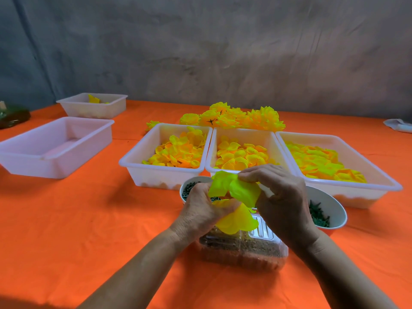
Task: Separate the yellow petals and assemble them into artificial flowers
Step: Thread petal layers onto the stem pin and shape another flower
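Orange tablecloth (66,219) — no writing legible; left hand (204,210) and right hand (282,197) both pinch yellow petals (240,192).

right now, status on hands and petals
Both hands, left and right, pinching yellow petals. Held above clear container. Nothing in the way.

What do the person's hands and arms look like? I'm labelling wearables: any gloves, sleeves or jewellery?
Both are bare. The left hand and right hand wear no gloves, and no rings or watch show. Both forearms are uncovered up to the frame edge; no sleeves are visible.
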Demonstrator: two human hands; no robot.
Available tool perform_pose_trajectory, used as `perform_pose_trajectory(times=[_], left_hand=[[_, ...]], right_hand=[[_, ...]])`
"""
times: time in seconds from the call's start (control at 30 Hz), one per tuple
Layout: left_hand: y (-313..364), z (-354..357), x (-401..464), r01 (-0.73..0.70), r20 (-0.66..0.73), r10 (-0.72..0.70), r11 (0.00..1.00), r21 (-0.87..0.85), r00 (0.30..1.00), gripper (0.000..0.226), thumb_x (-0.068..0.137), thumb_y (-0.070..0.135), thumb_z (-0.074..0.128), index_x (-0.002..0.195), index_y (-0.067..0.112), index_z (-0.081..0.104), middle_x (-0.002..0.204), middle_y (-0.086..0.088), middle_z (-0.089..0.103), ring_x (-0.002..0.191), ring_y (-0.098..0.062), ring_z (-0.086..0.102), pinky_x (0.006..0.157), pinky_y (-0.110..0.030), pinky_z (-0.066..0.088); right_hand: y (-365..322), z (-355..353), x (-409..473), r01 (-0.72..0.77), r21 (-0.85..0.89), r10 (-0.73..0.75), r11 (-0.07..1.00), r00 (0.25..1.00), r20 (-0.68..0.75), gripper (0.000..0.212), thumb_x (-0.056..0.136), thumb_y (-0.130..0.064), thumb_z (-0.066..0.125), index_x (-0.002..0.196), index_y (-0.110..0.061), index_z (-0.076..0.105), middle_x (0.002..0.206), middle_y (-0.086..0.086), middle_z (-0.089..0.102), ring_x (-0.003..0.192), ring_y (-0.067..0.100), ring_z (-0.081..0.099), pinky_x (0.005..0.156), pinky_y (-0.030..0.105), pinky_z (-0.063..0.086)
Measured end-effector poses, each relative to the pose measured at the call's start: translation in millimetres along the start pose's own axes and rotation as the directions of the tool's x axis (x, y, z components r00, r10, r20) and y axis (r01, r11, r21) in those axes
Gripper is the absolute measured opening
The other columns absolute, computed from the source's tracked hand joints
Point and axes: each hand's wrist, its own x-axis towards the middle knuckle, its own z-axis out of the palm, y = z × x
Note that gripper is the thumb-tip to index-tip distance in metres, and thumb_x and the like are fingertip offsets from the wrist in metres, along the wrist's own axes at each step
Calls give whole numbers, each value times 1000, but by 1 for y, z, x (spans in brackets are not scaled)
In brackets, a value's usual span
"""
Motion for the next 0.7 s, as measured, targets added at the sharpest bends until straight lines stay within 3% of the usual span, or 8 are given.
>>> perform_pose_trajectory(times=[0.17,0.33,0.43,0.57,0.7], left_hand=[[-2,0,1,-36,-20,37,998,50,999,19,57,41,70,75,50,68,74,27,65,64,9,57,59,-13,48],[-1,0,0,-62,-11,63,998,26,998,25,61,37,70,80,53,68,80,27,68,71,9,61,62,-12,49],[-1,0,1,-75,-5,75,997,25,997,31,65,24,74,80,51,69,79,27,67,70,10,61,60,-10,48],[-2,0,0,-85,-13,86,995,49,996,29,66,23,74,78,50,69,77,27,67,66,10,60,59,-11,48],[-4,0,0,-56,-29,58,997,54,998,24,64,27,74,77,47,69,75,25,66,66,7,59,60,-14,50]], right_hand=[[2,-1,-2,156,-141,-153,978,988,29,14,73,9,58,75,2,70,84,9,72,79,25,69,68,41,52],[4,2,-6,118,-148,-123,982,992,-25,26,61,19,59,76,2,72,88,13,70,81,25,63,68,41,51],[3,2,-7,130,-164,-136,978,990,-23,29,60,19,57,77,2,72,86,13,70,78,26,62,67,40,51],[3,2,-6,160,-153,-163,975,987,-4,22,80,4,49,77,2,71,87,11,71,78,27,67,69,39,50],[1,2,-2,180,-177,-180,968,984,19,21,84,-2,51,75,1,70,91,9,72,83,26,68,73,37,49]])
